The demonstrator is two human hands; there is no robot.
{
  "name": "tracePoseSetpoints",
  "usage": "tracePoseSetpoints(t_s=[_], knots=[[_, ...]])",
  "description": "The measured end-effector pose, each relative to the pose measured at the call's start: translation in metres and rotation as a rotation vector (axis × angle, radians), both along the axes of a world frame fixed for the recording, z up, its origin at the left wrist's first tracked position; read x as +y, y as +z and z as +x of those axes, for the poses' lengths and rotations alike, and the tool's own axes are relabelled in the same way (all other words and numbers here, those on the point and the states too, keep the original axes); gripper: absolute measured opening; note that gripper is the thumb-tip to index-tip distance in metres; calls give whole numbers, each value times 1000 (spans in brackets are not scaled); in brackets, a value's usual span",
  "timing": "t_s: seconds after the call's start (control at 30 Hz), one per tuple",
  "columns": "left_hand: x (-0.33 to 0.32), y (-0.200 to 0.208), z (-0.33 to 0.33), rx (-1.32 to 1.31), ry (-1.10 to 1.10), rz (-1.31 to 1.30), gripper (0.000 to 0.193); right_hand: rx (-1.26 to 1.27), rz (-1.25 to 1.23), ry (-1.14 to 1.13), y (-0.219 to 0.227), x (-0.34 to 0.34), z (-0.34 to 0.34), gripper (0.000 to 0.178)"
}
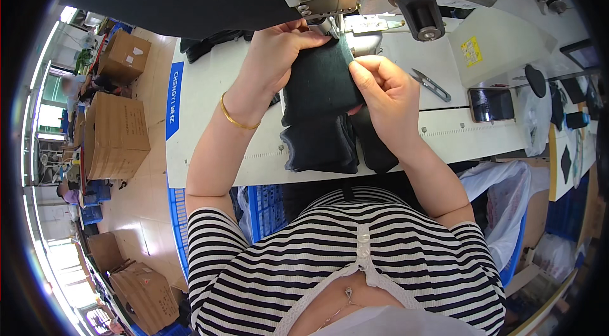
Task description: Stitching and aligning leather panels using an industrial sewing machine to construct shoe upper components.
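A dark fabric piece (317, 79) lies under the needle area of a sewing machine (339, 22), its far edge lit by the lamp. My left hand (279, 50) pinches the fabric's far left side close to the presser foot. On the right edge, my right hand (384, 85) grips the same piece between thumb and fingers. Nearer to me, a stack of folded dark fabric pieces (320, 145) rests on the white table (254, 161), and another dark piece (374, 139) lies just right of it.
Thread snips (431, 85) and a phone (491, 105) lie to the right. More dark pieces (212, 44) sit at the far left. Blue baskets (266, 209) stand below the table edge. Cardboard boxes (117, 136) are on the floor at left, with people beyond.
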State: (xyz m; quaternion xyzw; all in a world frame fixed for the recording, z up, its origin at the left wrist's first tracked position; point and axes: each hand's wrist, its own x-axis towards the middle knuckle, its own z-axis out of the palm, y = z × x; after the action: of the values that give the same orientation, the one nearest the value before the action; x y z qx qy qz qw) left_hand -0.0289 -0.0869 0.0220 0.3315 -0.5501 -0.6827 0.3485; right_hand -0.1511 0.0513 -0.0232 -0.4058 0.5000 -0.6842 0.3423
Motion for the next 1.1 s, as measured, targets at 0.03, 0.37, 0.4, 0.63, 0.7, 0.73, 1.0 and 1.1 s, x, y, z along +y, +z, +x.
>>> tracePoseSetpoints(t_s=[0.03, 0.37, 0.4, 0.63, 0.7, 0.73, 1.0, 1.1], knots=[[0, -1, 0, -28, -10, -15, 9, 1, 0, -1, 0, 1, 0, 17], [-8, -6, 6, -70, -170, -122, 23, -190, 161, 240, 3, 25, -2, 23], [-8, -7, 6, -45, -177, -124, 23, -193, 115, 254, 3, 25, -3, 23], [-14, -5, 14, -132, -249, -191, 22, -61, 110, 148, 0, 28, 1, 16], [-13, -4, 13, -131, -258, -187, 22, -42, 114, 142, 2, 27, 0, 15], [-12, -4, 12, -121, -258, -169, 22, -34, 115, 139, 2, 28, 0, 16], [-11, 3, 9, -152, -223, -149, 23, 60, 88, 88, 2, 29, 3, 14], [-16, 6, 11, -153, -301, -37, 15, 201, 45, 45, 0, 29, 4, 15]])
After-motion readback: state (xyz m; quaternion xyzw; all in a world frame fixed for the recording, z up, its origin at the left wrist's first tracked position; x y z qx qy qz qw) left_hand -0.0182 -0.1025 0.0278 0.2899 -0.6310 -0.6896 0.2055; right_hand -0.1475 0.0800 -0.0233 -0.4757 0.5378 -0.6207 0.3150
